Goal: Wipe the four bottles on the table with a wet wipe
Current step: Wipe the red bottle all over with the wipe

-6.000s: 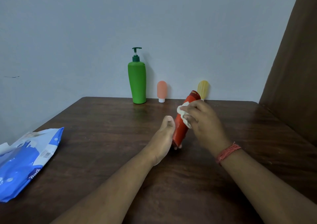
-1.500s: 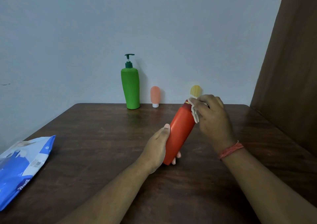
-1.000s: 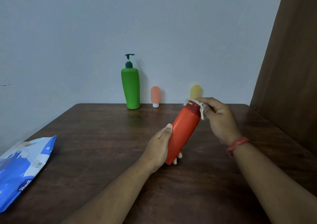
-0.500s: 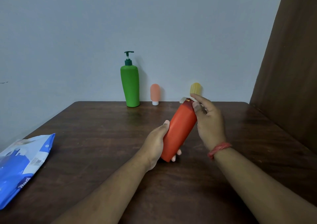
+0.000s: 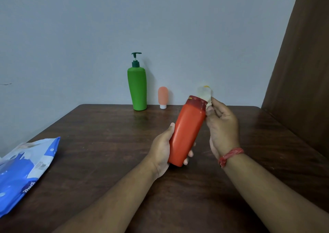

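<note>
Well, my left hand [image 5: 162, 149] grips the red bottle [image 5: 187, 133] low, tilted above mid-table [image 5: 106, 143]; my right hand [image 5: 221, 125] pinches the wet wipe [image 5: 204, 93] against its cap. Green pump bottle [image 5: 137, 88] and peach tube [image 5: 163, 97] line the far edge — wipes pack [image 5: 23, 170] overhangs the left edge.

Red bottle [image 5: 187, 134] with darker cap; green pump bottle [image 5: 137, 88]; peach tube [image 5: 163, 97]; white wipe [image 5: 204, 93]; blue-white pack [image 5: 23, 168]; dark brown worktop [image 5: 106, 143].

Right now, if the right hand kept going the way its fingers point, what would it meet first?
The right hand points up and away, pinching the wet wipe by the red bottle cap. Likely first: the yellow bottle, mostly hidden behind the wipe; depth is unclear.
</note>
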Demonstrator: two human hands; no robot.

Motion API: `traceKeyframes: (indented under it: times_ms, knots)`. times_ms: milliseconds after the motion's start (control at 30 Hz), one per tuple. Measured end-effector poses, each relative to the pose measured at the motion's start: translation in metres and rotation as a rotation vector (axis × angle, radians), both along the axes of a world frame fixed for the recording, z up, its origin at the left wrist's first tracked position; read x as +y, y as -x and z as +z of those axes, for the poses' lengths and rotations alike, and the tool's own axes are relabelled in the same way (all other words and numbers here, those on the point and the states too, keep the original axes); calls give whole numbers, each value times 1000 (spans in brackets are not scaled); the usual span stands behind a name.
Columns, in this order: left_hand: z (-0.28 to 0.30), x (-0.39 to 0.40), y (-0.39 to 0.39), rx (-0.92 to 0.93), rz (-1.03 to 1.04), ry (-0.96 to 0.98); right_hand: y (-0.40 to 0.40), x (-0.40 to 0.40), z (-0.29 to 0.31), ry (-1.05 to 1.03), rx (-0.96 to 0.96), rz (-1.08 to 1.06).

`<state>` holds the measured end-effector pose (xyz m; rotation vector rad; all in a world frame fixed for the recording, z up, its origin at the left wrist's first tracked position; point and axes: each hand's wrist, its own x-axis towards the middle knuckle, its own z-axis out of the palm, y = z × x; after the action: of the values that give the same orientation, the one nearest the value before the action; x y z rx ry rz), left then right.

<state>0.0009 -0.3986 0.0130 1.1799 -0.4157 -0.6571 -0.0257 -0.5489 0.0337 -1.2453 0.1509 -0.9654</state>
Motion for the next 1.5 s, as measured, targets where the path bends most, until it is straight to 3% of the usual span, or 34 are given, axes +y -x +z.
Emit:
traceKeyframes:
  times_ms: [367, 433, 667, 867, 1100, 1333, 1500]
  knots:
    - [1, 9, -17, 122, 223, 244, 7, 27, -19, 628, 262, 103]
    - [0, 7, -17, 126, 209, 210, 4, 23, -20, 612, 278, 74]
    - [-3, -2, -6, 144, 42, 51, 5, 7, -4, 188, 97, -29]
    - [-3, 1, -17, 153, 257, 196, 6, 29, -16, 311, 234, 191]
    - [1, 12, -30, 290, 431, 285, 4, 48, -28, 451, 290, 276]
    - [2, 18, -37, 360, 460, 451, 5, 56, -36, 397, 387, 366]
    - [3, 15, -30, 307, 370, 405, 6, 54, -34, 229, 308, 370]
